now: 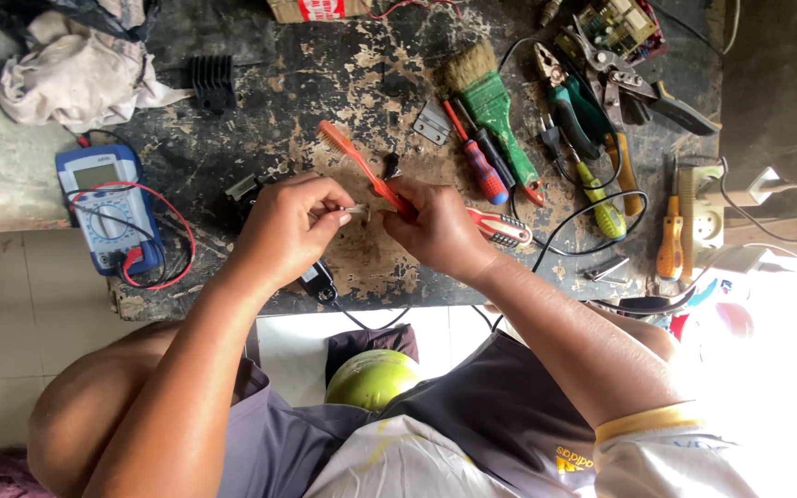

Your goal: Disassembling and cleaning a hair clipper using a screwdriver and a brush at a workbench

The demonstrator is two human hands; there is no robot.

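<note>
Closest to the lens, both forearms reach out over a green rounded helmet-like object at my lap. Left hand is curled shut, fingertips pinching a small pale metal part; I can't quite make out what the part is, it's mostly hidden. Right hand is closed around the handle of an orange plastic toothbrush, bristle end angled up and away over the scarred dark worktop.

The small part sits between the two hands, just above the worktop's worn centre.

Judgement on scrubbing well: keep the left pinch firm, bring the bristles down onto the part, short strokes, turning it between passes.

Nearby: blue digital multimeter with red and black leads at left; green-handled paintbrush, red-and-blue screwdriver, green-gripped pliers at right.
</note>
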